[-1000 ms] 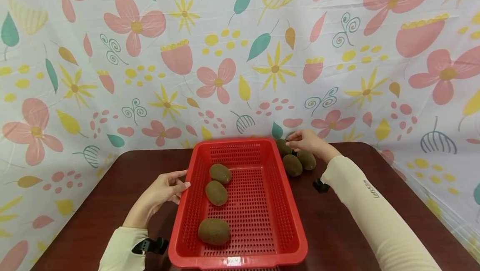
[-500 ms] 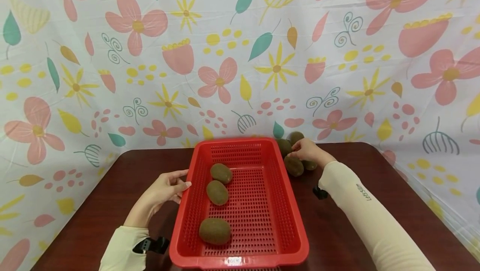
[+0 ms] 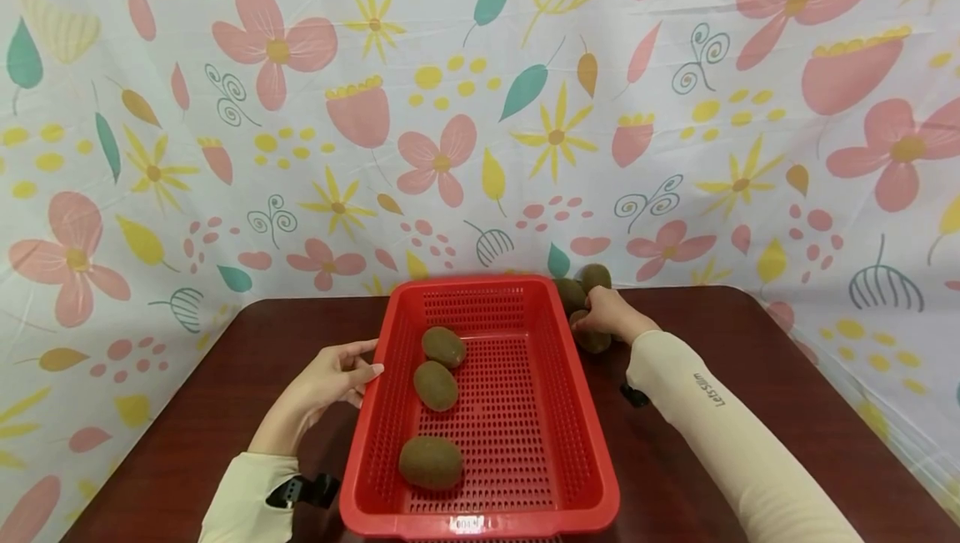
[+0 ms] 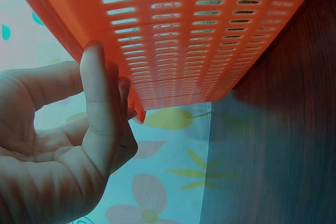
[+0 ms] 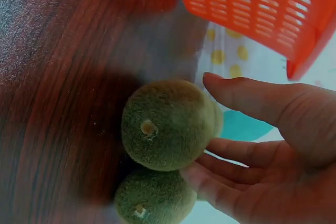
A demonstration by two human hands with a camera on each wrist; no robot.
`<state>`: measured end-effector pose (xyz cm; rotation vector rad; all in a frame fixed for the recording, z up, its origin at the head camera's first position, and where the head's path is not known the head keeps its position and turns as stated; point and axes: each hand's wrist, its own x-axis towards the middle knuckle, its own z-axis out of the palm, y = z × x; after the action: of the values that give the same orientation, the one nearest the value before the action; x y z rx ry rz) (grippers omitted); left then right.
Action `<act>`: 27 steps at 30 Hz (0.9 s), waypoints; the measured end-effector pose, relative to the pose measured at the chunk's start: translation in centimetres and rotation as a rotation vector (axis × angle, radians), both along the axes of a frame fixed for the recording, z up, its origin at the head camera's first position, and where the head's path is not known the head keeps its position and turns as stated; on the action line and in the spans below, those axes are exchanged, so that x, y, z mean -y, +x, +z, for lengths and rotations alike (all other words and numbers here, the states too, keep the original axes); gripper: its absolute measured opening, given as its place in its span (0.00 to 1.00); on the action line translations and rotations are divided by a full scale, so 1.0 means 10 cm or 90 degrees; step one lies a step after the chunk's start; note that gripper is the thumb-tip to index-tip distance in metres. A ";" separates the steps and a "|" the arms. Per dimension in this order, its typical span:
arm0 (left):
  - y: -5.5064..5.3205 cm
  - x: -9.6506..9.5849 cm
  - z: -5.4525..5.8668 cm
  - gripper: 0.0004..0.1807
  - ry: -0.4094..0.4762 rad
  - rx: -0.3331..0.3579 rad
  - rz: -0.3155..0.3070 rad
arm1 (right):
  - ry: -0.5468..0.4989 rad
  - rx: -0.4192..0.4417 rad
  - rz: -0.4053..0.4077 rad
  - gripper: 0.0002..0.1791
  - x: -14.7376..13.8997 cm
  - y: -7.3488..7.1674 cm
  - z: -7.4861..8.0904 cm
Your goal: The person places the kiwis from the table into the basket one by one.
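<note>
My left hand [image 3: 327,380] holds the left rim of a red plastic basket [image 3: 603,476], thumb at the rim's edge; in the left wrist view the fingers [image 4: 100,98] bend against the basket's perforated wall [image 4: 178,40]. Three brown kiwifruit [image 3: 431,463] lie along the basket's left side. Right of its far corner, my right hand [image 3: 609,314] reaches over a cluster of kiwifruit [image 3: 596,276], partly hiding them. The right wrist view shows its thumb and fingers spread around one kiwifruit [image 5: 165,124], fingers touching its side and the thumb slightly apart. A second kiwifruit [image 5: 155,198] sits beside it.
The basket stands on a dark brown table [image 3: 277,334]. A flower-patterned cloth [image 3: 480,151] hangs directly behind the table's far edge. The basket's right wall rises close beside the kiwifruit cluster.
My right hand has moved left and slightly nearer, from the far kiwifruit to the near ones, uncovering one at the back. The left hand and basket stay nearly still.
</note>
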<state>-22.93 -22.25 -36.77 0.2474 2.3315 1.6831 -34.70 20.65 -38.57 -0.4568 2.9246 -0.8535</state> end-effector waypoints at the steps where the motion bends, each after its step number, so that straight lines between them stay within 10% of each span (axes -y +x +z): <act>1: 0.00 0.00 0.00 0.33 0.001 0.000 0.000 | 0.013 0.001 -0.005 0.29 0.02 0.00 0.00; 9: 0.00 -0.01 -0.01 0.34 0.011 0.004 -0.005 | 0.102 0.016 -0.014 0.17 0.12 0.05 0.05; 27: 0.01 0.00 0.00 0.33 0.010 0.003 -0.002 | 0.067 0.019 -0.012 0.27 0.09 0.03 0.03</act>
<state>-22.85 -22.21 -36.75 0.2486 2.3138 1.6994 -34.37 19.75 -38.28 -0.4064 2.9322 -0.6987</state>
